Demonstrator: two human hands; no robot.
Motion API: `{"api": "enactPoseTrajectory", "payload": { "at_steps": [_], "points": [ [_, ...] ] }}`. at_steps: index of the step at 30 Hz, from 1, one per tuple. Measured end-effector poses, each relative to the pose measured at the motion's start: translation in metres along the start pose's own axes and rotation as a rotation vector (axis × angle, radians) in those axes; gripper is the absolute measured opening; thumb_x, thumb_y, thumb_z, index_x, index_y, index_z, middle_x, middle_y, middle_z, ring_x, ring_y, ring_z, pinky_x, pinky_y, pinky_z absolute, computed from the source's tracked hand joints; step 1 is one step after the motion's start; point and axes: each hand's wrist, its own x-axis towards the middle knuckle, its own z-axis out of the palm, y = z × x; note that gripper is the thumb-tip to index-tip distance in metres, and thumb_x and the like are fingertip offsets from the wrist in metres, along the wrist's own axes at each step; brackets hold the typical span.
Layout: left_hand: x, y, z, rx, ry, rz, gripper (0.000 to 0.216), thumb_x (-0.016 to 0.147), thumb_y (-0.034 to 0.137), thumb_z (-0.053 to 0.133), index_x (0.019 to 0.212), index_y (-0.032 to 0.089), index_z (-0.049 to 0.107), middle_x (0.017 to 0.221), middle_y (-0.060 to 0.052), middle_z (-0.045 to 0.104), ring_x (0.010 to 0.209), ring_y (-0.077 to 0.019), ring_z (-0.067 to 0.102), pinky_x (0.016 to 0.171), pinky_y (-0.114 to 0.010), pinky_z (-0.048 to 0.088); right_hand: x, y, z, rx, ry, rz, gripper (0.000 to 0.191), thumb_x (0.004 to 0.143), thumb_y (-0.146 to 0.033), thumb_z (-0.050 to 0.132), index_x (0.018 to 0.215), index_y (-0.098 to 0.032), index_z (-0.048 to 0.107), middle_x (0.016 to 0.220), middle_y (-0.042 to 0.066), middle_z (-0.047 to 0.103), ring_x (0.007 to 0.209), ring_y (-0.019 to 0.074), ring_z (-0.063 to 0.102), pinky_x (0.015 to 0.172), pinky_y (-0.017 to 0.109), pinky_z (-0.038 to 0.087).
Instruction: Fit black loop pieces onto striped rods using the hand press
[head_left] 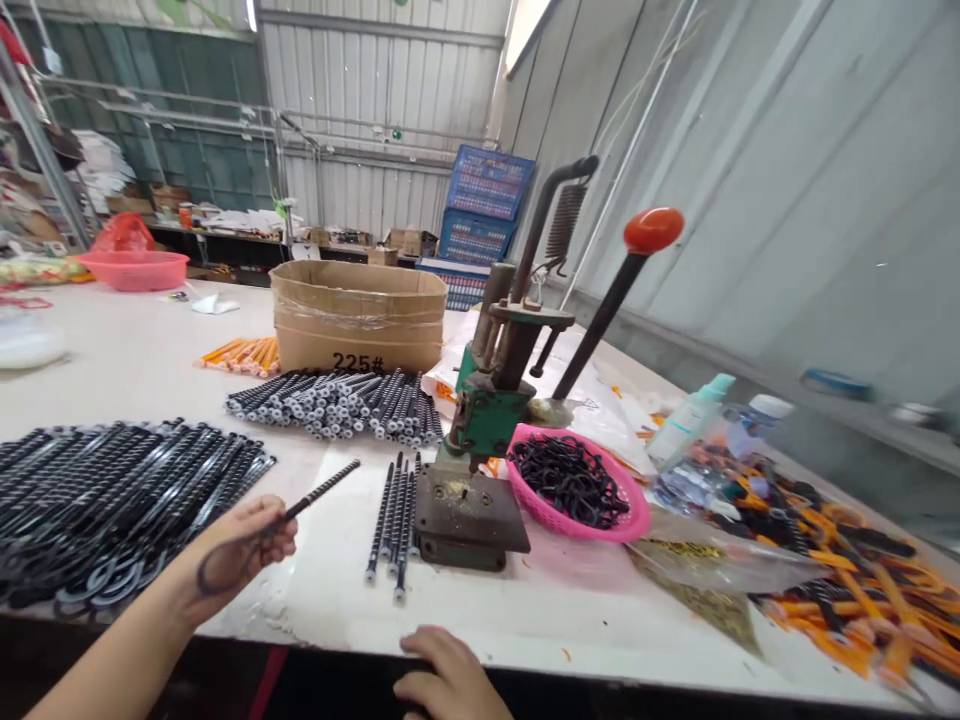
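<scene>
My left hand (259,540) is closed around a black rod with pale spiral stripes (326,487) and a thin dark loop at its near end. The rod's tip points up and right, above the bare white tabletop. Left of that hand lies a wide pile of similar looped rods (127,500). My right hand (450,680) is at the table's front edge, fingers slightly bent and apart, with nothing visible in it. Ahead of it, several striped rods without loops (394,525) lie beside the green hand press (487,420), whose lever has a red knob (654,230).
A pink basket of black loops (574,485) sits right of the press. Behind are a stack of striped rods (337,405) and a cardboard box (356,310). Orange and black parts (847,570), a spray bottle (690,420) and a plastic bag of small brass-coloured pieces (705,590) crowd the right.
</scene>
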Motion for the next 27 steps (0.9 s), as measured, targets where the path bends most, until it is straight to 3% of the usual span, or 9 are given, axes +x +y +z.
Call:
{"api": "enactPoseTrajectory", "payload": {
  "at_steps": [2, 4, 8, 12, 16, 19, 22, 24, 27],
  "points": [
    [-0.009, 0.001, -0.013, 0.056, -0.01, -0.049, 0.023, 0.055, 0.018, 0.065, 0.064, 0.018, 0.044, 0.057, 0.002, 0.059, 0.047, -0.0084, 0.053, 0.047, -0.019, 0.039, 0.02, -0.002, -0.002, -0.034, -0.128, 0.07, 0.02, 0.07, -0.025, 0.049, 0.087, -0.023, 0.058, 0.106, 0.005, 0.055, 0.1, 0.0194, 0.048, 0.083, 0.032, 0.042],
    [-0.014, 0.014, -0.032, 0.175, 0.038, 0.015, 0.026, 0.059, 0.015, 0.061, 0.076, 0.02, 0.041, 0.063, 0.003, 0.059, 0.048, -0.0077, 0.053, 0.048, -0.019, 0.04, 0.039, -0.004, -0.003, -0.083, -0.267, 0.182, 0.03, 0.07, -0.018, 0.045, 0.097, -0.022, 0.055, 0.119, 0.007, 0.045, 0.106, 0.0209, 0.043, 0.088, 0.035, 0.038],
    [-0.014, 0.069, -0.096, 0.865, 0.49, 0.168, 0.038, 0.072, 0.018, 0.044, 0.107, 0.021, 0.031, 0.075, 0.001, 0.059, 0.054, -0.0101, 0.056, 0.052, -0.023, 0.043, 0.065, -0.001, 0.007, -0.234, -0.456, 0.306, 0.042, 0.068, -0.008, 0.039, 0.108, -0.015, 0.049, 0.124, 0.012, 0.037, 0.103, 0.0247, 0.045, 0.087, 0.039, 0.037],
    [-0.014, 0.114, -0.17, 1.145, 0.769, 0.048, 0.036, 0.072, 0.015, 0.046, 0.107, 0.01, 0.039, 0.082, -0.007, 0.059, 0.072, -0.0186, 0.057, 0.062, -0.031, 0.044, 0.071, 0.01, 0.022, -0.241, -0.49, 0.269, 0.042, 0.07, -0.007, 0.034, 0.108, -0.015, 0.05, 0.12, 0.011, 0.042, 0.102, 0.024, 0.045, 0.086, 0.037, 0.037],
    [-0.013, 0.108, -0.207, 1.336, 0.818, -0.064, 0.026, 0.075, 0.024, 0.047, 0.098, 0.013, 0.049, 0.098, -0.007, 0.054, 0.085, -0.0178, 0.052, 0.072, -0.036, 0.043, 0.07, 0.021, 0.025, -0.172, -0.417, 0.27, 0.04, 0.07, -0.005, 0.03, 0.097, -0.019, 0.056, 0.107, 0.006, 0.052, 0.092, 0.0192, 0.05, 0.082, 0.033, 0.04],
    [-0.014, 0.094, -0.211, 1.426, 0.838, -0.091, 0.025, 0.077, 0.027, 0.046, 0.098, 0.015, 0.05, 0.104, -0.007, 0.051, 0.093, -0.0199, 0.049, 0.078, -0.043, 0.038, 0.068, 0.027, 0.025, -0.119, -0.368, 0.272, 0.04, 0.066, -0.004, 0.033, 0.095, -0.02, 0.056, 0.103, 0.005, 0.054, 0.089, 0.0168, 0.051, 0.081, 0.029, 0.04],
    [-0.011, 0.093, -0.198, 1.451, 0.848, -0.033, 0.017, 0.071, 0.02, 0.05, 0.084, 0.013, 0.058, 0.104, -0.016, 0.051, 0.106, -0.0343, 0.036, 0.084, -0.056, 0.02, 0.064, 0.033, 0.026, -0.144, -0.298, 0.25, 0.045, 0.061, -0.004, 0.038, 0.099, -0.022, 0.054, 0.11, 0.006, 0.05, 0.091, 0.0195, 0.051, 0.078, 0.03, 0.042],
    [-0.001, 0.098, -0.177, 1.42, 0.803, 0.047, 0.017, 0.065, 0.016, 0.052, 0.08, 0.013, 0.06, 0.105, -0.019, 0.05, 0.111, -0.041, 0.027, 0.084, -0.06, 0.01, 0.062, 0.034, 0.026, -0.132, -0.249, 0.235, 0.046, 0.059, -0.001, 0.037, 0.096, -0.022, 0.055, 0.107, 0.006, 0.052, 0.09, 0.0198, 0.052, 0.077, 0.03, 0.043],
    [0.023, 0.094, -0.124, 1.3, 0.634, 0.176, 0.025, 0.06, 0.018, 0.054, 0.085, 0.018, 0.059, 0.108, -0.014, 0.05, 0.112, -0.0384, 0.025, 0.087, -0.056, 0.007, 0.063, 0.03, 0.023, -0.017, -0.161, 0.256, 0.04, 0.061, 0.0, 0.035, 0.087, -0.021, 0.058, 0.093, 0.005, 0.057, 0.085, 0.0174, 0.053, 0.076, 0.029, 0.043]
  ]
}}
